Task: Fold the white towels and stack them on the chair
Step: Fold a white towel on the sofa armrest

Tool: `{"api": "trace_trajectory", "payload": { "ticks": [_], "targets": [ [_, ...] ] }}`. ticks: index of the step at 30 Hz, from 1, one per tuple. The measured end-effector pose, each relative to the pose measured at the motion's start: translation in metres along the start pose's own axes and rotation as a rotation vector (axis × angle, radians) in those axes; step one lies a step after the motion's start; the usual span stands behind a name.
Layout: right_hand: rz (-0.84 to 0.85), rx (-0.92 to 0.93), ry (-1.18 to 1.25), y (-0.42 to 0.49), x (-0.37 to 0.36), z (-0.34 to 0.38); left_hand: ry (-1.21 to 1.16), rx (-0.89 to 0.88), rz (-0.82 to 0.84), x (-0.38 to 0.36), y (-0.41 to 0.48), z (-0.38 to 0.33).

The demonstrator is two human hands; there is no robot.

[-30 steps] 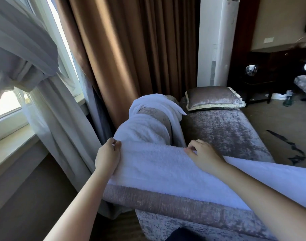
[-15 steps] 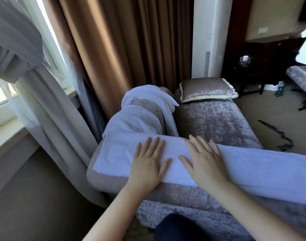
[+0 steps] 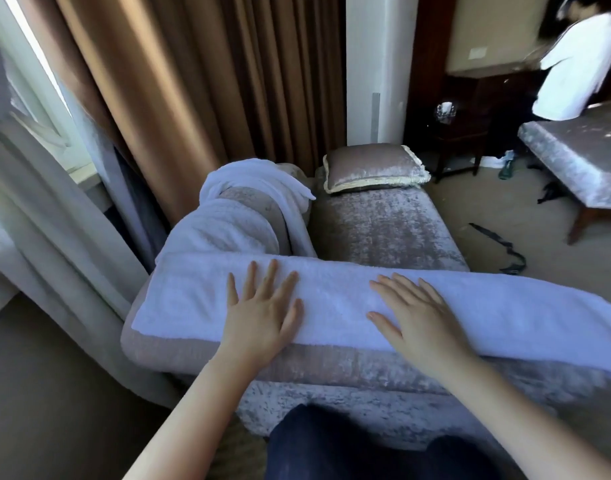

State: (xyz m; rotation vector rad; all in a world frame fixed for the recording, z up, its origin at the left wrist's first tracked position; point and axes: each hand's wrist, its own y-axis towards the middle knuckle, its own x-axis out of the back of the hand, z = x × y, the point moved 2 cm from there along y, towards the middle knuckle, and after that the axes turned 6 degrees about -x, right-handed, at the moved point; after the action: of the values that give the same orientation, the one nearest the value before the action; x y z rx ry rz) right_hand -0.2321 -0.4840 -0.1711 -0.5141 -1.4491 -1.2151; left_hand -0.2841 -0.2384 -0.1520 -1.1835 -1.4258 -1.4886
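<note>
A long folded towel lies along the chair's near padded edge, and its right end runs out of view. Both hands press flat on it: the left hand has its grip spread wide, as does the right hand, and the palms hide the cloth beneath. A second towel is draped loosely over the armrest, its far side lost behind it. A cushion sits at the seat's far end. Far right, a blurred person in white is cut off by the edge.
</note>
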Motion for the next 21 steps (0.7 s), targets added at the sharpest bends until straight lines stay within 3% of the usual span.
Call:
{"api": "trace_trajectory", "payload": {
  "ticks": [4, 8, 12, 14, 18, 21],
  "targets": [
    [0.059, -0.14, 0.007, -0.017, 0.012, -0.073, -0.068, -0.201, -0.009, -0.005, 0.028, -0.063],
    [0.035, -0.181, -0.028, -0.037, 0.018, -0.098, -0.058, -0.335, 0.028, -0.021, 0.057, -0.121],
    [0.014, -0.177, 0.003, -0.05, 0.023, -0.123, -0.057, -0.413, 0.143, -0.039, 0.074, -0.164],
    [0.017, -0.276, 0.052, -0.053, 0.03, -0.157, -0.057, -0.438, 0.15, -0.044, 0.08, -0.183],
    [0.178, -0.584, 0.376, -0.061, 0.041, -0.226, -0.055, -0.461, 0.188, -0.046, 0.098, -0.213],
    [0.302, -0.584, 0.384, -0.058, 0.045, -0.25, -0.049, -0.505, 0.193, -0.048, 0.109, -0.238]
  ]
}}
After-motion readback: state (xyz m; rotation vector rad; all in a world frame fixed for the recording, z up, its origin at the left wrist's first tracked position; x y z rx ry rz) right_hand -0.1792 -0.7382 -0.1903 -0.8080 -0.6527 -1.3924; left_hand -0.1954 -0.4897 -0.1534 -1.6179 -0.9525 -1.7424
